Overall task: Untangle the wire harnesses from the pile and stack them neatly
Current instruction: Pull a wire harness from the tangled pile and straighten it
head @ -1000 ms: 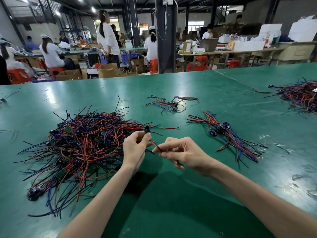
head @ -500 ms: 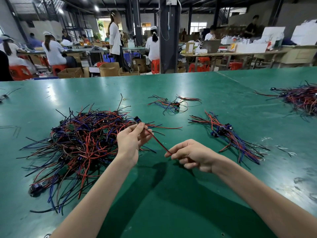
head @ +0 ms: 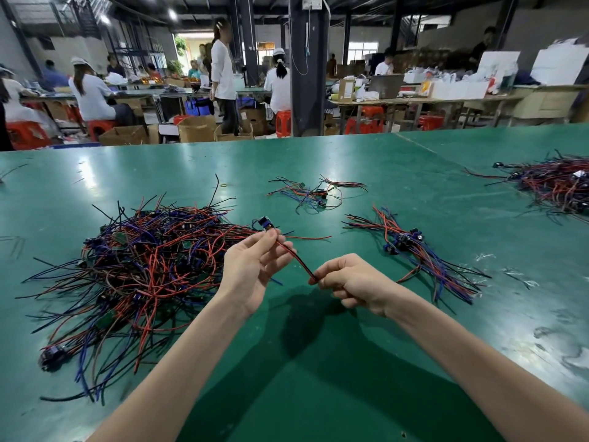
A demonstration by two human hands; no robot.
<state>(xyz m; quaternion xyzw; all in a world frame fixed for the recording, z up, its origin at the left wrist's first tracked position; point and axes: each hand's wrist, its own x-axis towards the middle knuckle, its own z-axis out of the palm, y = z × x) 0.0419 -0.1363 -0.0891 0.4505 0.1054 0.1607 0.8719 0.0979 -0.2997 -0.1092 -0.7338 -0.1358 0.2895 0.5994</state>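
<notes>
Left hand (head: pixel 251 272) and right hand (head: pixel 353 283) have parted — each grip pinches one harness (head: pixel 294 258) over green table (head: pixel 318 362); workers (head: pixel 89 94) beyond.

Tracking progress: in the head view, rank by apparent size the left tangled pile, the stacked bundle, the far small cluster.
1. tangled pile
2. stacked bundle
3. far small cluster, though distance may shrink it

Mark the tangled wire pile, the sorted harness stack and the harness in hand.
tangled wire pile (head: pixel 143 269): head view, on the dense middle of the heap.
sorted harness stack (head: pixel 402 243): head view, on its cluster of dark connectors.
held wire harness (head: pixel 296 259): head view, on its red-and-black wire below the connector.
</notes>
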